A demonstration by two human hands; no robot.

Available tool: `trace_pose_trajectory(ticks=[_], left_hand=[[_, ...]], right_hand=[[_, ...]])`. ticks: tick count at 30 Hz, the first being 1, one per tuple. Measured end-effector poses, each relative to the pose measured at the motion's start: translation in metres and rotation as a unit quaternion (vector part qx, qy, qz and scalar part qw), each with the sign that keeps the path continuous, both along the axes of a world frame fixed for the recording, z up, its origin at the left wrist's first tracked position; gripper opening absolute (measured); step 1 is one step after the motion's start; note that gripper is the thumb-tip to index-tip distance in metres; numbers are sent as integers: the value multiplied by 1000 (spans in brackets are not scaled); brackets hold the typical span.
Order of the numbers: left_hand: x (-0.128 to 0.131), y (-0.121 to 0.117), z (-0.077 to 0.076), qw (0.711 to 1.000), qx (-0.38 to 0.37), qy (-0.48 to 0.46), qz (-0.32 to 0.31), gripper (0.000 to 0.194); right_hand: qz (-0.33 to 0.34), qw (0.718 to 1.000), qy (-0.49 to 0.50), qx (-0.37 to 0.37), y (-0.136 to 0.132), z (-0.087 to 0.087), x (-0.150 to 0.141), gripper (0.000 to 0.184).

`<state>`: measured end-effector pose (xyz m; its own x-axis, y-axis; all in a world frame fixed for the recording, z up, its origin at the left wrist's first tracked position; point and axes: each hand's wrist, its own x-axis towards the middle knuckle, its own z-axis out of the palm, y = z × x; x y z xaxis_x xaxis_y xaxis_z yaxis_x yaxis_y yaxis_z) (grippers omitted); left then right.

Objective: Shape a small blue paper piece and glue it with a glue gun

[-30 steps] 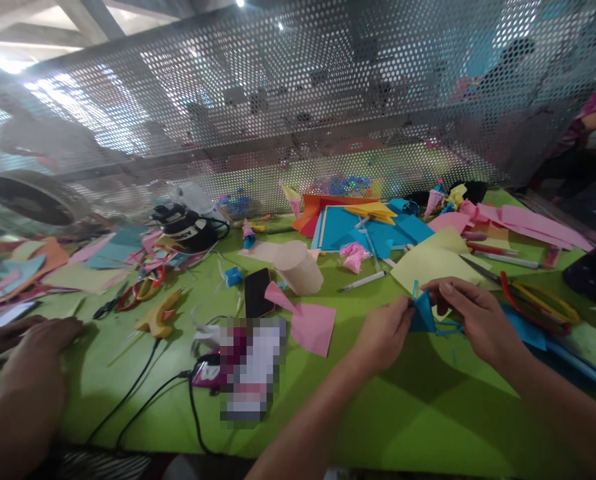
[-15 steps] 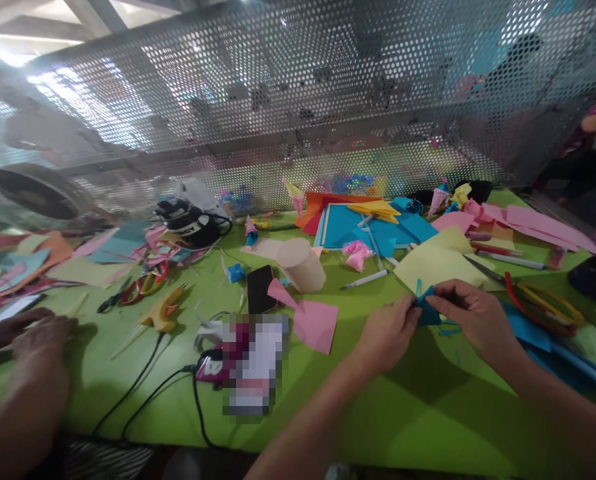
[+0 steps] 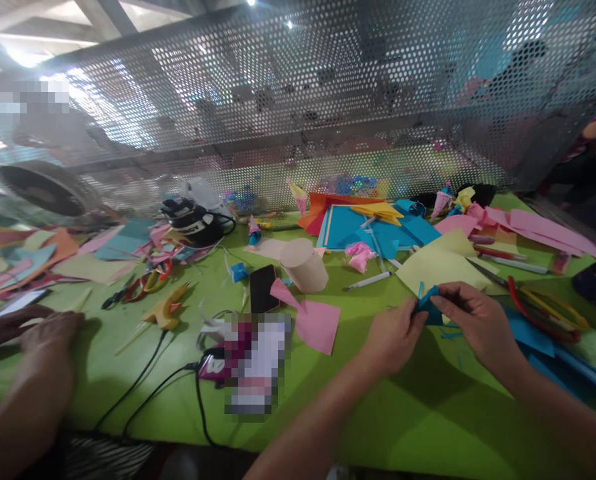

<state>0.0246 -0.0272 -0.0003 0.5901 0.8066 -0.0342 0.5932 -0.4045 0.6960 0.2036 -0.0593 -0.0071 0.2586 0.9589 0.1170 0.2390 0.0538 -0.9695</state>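
Observation:
A small folded piece of blue paper (image 3: 429, 308) is pinched between both of my hands, just above the green table (image 3: 418, 413). My left hand (image 3: 392, 337) grips its left side with closed fingers. My right hand (image 3: 473, 320) closes over its right side, thumb on top. A yellow paper sheet (image 3: 435, 268) lies just behind my hands, and a pink paper piece (image 3: 314, 321) lies to their left.
Another person's hands (image 3: 38, 330) rest on the table at far left. A phone (image 3: 262, 288), a beige paper roll (image 3: 304, 265), a glue gun (image 3: 165, 310) with black cables (image 3: 143, 387), scissors (image 3: 548, 308), pens and blue paper sheets (image 3: 363, 230) lie about. A perforated metal screen (image 3: 298, 100) backs the table.
My hands have folded the blue paper tighter, so less of it shows. The view has shifted slightly. The other person's hands have moved a little at far left.

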Motion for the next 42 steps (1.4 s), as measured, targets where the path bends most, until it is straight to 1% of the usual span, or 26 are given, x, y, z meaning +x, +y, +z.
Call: trace_pose_trajectory(ticks=[4, 10, 14, 16, 19, 22, 24, 26, 30, 32, 37, 42], left_hand=[[0, 0, -1, 1000, 2, -14, 8, 18], [0, 0, -3, 999, -13, -39, 2, 19], [0, -1, -6, 997, -22, -77, -2, 17], [0, 0, -9, 994, -29, -110, 7, 18], [0, 2, -18, 979, -46, -191, 58, 24], [1, 6, -29, 951, -81, -279, 109, 28], [2, 7, -34, 938, -100, -311, 115, 30], [3, 7, -36, 933, -110, -325, 109, 31], [4, 4, -35, 930, -119, -334, 96, 31], [3, 4, -33, 934, -110, -327, 94, 31], [0, 4, -26, 958, -57, -272, 73, 29], [-1, 3, -20, 977, -20, -206, 44, 27]], right_hand=[[5, 1000, 3, -1, 0, 1, 0, 31], [12, 1000, -1, -1, 0, -2, 3, 29], [11, 1000, -1, -6, 0, -4, 4, 31], [14, 1000, 6, -10, 0, -5, 4, 32], [43, 998, 37, -29, 2, -5, 2, 38], [86, 995, 22, -49, 2, -6, 0, 37], [97, 994, -2, -47, 3, -7, -1, 35], [99, 994, -13, -39, 3, -8, 0, 35], [104, 994, -10, -40, 4, -9, 3, 36], [102, 994, -3, -44, 4, -8, 3, 35], [81, 995, 41, -49, 3, -2, 3, 39], [67, 997, -2, -36, 2, 2, 4, 31]])
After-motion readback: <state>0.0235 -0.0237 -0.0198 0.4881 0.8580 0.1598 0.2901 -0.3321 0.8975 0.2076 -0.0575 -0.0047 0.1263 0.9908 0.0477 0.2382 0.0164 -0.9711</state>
